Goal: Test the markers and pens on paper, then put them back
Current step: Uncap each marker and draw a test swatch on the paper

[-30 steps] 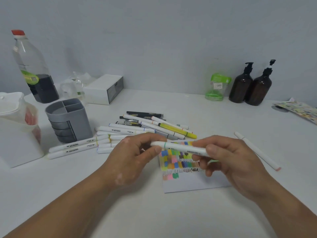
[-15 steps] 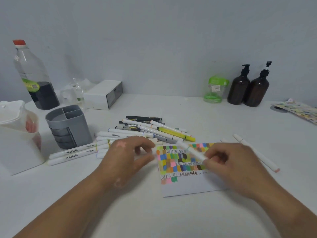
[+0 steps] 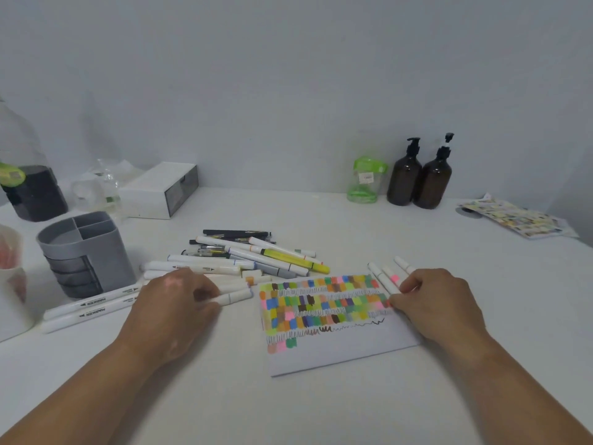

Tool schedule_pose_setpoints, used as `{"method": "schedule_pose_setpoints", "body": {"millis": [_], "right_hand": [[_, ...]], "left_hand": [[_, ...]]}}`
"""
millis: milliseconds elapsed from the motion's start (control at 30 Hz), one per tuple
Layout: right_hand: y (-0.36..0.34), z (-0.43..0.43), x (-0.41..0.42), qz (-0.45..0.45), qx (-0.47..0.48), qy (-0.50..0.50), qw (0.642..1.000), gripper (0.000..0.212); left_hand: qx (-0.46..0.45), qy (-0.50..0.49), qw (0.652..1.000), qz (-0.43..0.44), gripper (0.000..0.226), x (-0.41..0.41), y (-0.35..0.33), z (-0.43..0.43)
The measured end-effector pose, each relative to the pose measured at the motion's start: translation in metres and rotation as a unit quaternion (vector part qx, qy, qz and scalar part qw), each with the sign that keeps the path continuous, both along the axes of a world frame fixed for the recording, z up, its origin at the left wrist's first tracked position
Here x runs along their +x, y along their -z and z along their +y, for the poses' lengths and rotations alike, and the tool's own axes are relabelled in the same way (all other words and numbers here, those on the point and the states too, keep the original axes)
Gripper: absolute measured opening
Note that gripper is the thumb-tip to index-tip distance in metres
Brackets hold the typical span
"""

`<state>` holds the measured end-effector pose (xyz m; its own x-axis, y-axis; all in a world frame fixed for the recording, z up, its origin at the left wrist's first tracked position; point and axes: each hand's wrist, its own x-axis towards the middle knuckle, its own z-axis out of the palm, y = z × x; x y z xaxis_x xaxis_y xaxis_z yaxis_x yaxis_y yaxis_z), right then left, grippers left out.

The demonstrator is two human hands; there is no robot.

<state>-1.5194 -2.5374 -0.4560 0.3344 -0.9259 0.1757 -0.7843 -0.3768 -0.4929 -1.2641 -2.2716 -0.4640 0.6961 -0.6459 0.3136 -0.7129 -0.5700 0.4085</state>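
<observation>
Far left of both hands: dark-filled bottle (image 3: 30, 194), white container (image 3: 12, 303) at the frame edge. Grey pen holder (image 3: 86, 255) stands up-left of the left fingers, compartments look empty. Two white markers labelled MARKER (image 3: 93, 308) lie side by side just left of the left hand (image 3: 173, 313).

Left hand palm down on the table (image 3: 288, 412), fingers curled and pressed together over the near end of a banded marker (image 3: 236, 297). The rest of it sticks out to the right of the fingertips, lying flat. Looks like a grip, thumb mostly hidden.

Marker pile (image 3: 250, 256) just beyond the left fingertips, yellow highlighter (image 3: 295, 260) on its right side. White box (image 3: 160, 191) far behind.

Test paper (image 3: 337, 351) lies between the two hands, colour swatches and scribble rows over its upper part, lower part blank.

Right hand (image 3: 439, 303) at the paper's right edge, fingers curled, pinching a pink marker (image 3: 383, 279). Its body runs up-left from the fingertips, and a reddish end shows at the paper edge just below them. Other white markers (image 3: 405, 265) fan out beside it, blurred, so I cannot tell how many.

Well beyond the right fingers: green jar (image 3: 367, 181), two brown pump bottles (image 3: 418, 179). Far right, a colour-printed sheet (image 3: 513, 220).
</observation>
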Motion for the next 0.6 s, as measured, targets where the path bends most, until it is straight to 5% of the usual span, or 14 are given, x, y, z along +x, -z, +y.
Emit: {"method": "schedule_pose_setpoints", "body": {"millis": [367, 467, 600], "right_hand": [[-0.006, 0.005, 0.005, -0.048, -0.069, 0.003, 0.996, 0.011], [-0.009, 0.034, 0.019, -0.078, -0.087, -0.119, 0.986, 0.011], [-0.005, 0.070, 0.034, -0.001, -0.065, -0.256, 0.965, 0.008]], "left_hand": [[-0.066, 0.049, 0.997, 0.012, 0.015, -0.005, -0.004, 0.002], [-0.153, 0.093, 0.977, 0.112, 0.007, -0.013, -0.009, -0.001], [-0.210, 0.143, 0.918, 0.304, 0.019, -0.025, -0.008, -0.008]]}}
